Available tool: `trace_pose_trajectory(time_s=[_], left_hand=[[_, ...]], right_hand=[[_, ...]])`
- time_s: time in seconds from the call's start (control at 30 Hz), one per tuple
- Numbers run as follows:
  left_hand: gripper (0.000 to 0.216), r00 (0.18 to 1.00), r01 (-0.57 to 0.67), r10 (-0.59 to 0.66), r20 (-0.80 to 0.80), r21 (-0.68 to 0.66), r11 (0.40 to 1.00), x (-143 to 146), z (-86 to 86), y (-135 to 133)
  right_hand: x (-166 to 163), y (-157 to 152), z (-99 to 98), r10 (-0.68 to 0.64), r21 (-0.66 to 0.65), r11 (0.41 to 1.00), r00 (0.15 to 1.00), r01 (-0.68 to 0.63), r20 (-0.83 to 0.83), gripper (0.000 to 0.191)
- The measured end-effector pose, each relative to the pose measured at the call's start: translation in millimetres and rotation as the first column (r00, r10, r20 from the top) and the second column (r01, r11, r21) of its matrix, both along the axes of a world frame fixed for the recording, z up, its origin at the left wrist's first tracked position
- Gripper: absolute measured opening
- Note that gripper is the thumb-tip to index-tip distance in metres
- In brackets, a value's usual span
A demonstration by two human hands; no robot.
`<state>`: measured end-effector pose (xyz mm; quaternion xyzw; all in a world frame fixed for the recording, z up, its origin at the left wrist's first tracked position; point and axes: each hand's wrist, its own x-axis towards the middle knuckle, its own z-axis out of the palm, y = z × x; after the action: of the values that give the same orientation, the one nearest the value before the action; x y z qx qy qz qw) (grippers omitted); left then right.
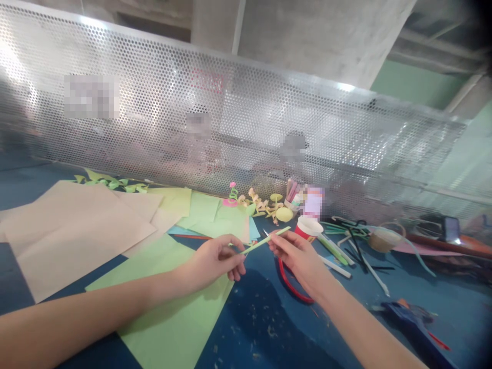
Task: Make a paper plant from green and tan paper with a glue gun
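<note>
A thin light green paper strip (pixel 265 241) stretches between both hands above the blue table (pixel 265 318). My left hand (pixel 217 261) pinches its lower left end with fingers closed. My right hand (pixel 295 253) pinches the strip near its upper right end, fingers pressed together. A small pointed tip, perhaps of a tool, shows by the right fingers; I cannot make it out. Under my left forearm lies a light green paper sheet (pixel 172 318). A red curved band (pixel 290 284) lies under my right hand.
Tan paper sheets (pixel 73 230) cover the left of the table. A red cup (pixel 307 227), paper flower pieces (pixel 257 202), pens and sticks (pixel 342 253), a tape roll (pixel 382 239) and a blue glue gun (pixel 411 315) lie to the right. A perforated metal screen (pixel 238 123) bounds the far edge.
</note>
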<state>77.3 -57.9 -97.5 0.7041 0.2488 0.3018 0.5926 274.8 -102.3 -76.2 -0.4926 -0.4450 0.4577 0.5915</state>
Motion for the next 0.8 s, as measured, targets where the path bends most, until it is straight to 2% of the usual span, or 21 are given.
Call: trace_pose_trajectory(time_s=[0.13, 0.27, 0.4, 0.5, 0.6, 0.8], left_hand=[[0.019, 0.999, 0.024, -0.023, 0.044, -0.028, 0.999, -0.5, 0.2, -0.7], [0.022, 0.993, 0.096, -0.085, 0.081, -0.131, 0.987, -1.8, 2.2, -0.1], [0.024, 0.983, 0.179, -0.155, 0.103, -0.302, 0.936, -3.2, 7.4, -1.0], [0.025, 0.976, 0.215, -0.187, 0.109, -0.380, 0.900, -3.4, 9.6, -2.5], [0.027, 0.979, 0.201, -0.183, 0.085, -0.376, 0.904, -2.6, 8.1, -3.4], [0.029, 0.988, 0.155, -0.150, 0.042, -0.236, 0.959, -0.7, 0.9, -2.2]], right_hand=[[-2.4, -2.0, 2.0, -0.005, 0.001, 1.000, 0.999, 0.005, 0.051, 0.023], [-1.9, -2.9, 2.4, -0.002, -0.003, 1.000, 0.996, 0.002, 0.092, 0.025], [-1.1, -2.8, 1.4, 0.004, -0.015, 1.000, 0.997, -0.003, 0.076, 0.024], [-0.9, -2.4, 0.5, 0.002, -0.036, 0.999, 0.997, 0.001, 0.071, 0.024], [-1.2, -2.1, -0.8, 0.001, -0.044, 0.999, 0.997, 0.002, 0.075, 0.022], [-3.8, -3.4, -2.4, 0.027, -0.042, 0.999, 0.996, -0.024, 0.081, 0.021]])
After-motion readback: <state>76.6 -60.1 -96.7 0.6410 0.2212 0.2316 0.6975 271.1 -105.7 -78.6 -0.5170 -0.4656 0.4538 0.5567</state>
